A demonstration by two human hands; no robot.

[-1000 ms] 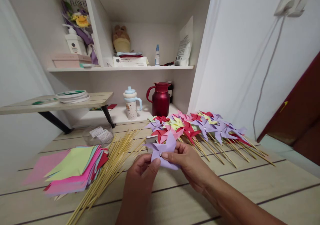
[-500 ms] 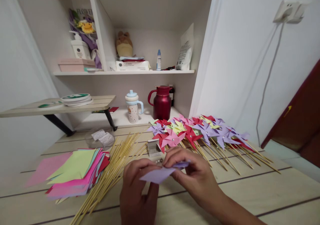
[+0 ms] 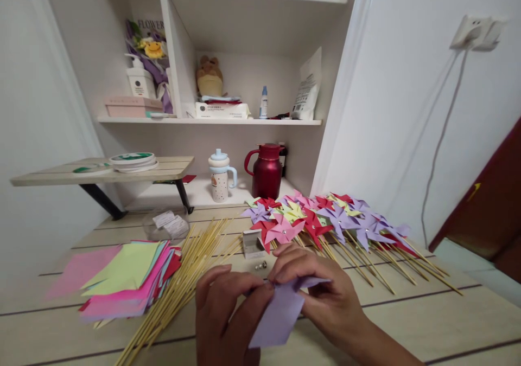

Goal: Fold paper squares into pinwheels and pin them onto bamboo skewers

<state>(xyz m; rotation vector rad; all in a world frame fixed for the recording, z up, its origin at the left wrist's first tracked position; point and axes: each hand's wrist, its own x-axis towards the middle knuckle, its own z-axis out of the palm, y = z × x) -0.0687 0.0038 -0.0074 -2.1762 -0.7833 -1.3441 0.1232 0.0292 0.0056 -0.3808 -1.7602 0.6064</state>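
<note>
Between my two hands is a piece of purple paper [image 3: 280, 314], partly folded at its upper right. My left hand [image 3: 230, 312] pinches its upper left edge with thumb and fingertips. On the other side my right hand [image 3: 321, 287] grips the folded part, fingers curled over the top. Just beyond my fingers lie a few small shiny pins [image 3: 261, 265] beside a small open white box [image 3: 253, 245]. Behind it spreads a heap of finished paper pinwheels [image 3: 313, 226] on sticks, in purple, red, pink and yellow.
Bundled thin wooden sticks [image 3: 191, 268] lie left of my hands, beside stacked coloured paper sheets [image 3: 122, 271]. A clear container [image 3: 166, 225] with white labels sits behind them. At the back stand a cup with a handle [image 3: 220, 179] and a red thermos jug [image 3: 266, 173].
The purple paper has turned from nearly flat to hanging downward, showing more of its face. My hands have closed in on its upper edge. The camera view has shifted slightly.
</note>
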